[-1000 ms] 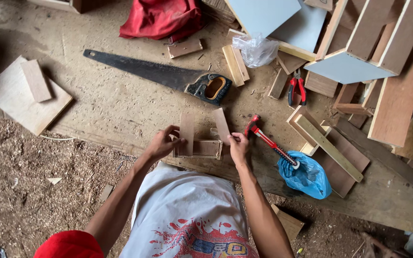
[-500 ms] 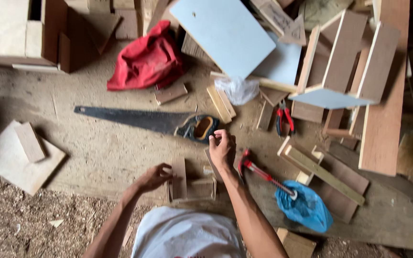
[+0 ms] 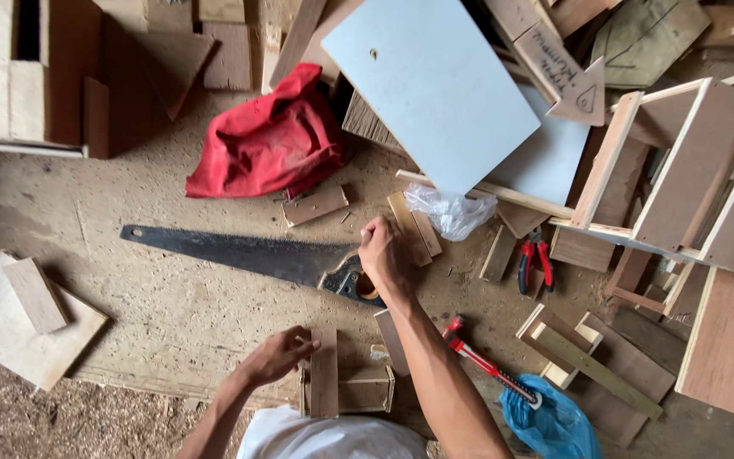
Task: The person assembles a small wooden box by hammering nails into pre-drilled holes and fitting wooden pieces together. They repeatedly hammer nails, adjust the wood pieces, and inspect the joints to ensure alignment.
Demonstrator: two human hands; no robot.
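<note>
My right hand (image 3: 384, 252) is clenched over the handsaw (image 3: 252, 255) handle on the dusty floor; my left hand (image 3: 278, 355) steadies a small wooden box (image 3: 346, 389). The saw looks light, its blade whippy and sharp, so I judge the handle the safest hold.

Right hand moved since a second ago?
Yes. The right hand left the small wooden piece and reached forward to the handsaw handle.

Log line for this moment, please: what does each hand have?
right hand: on handle of hand saw, grip closed | left hand: steadying small wooden box | saw flat on workbench
</note>
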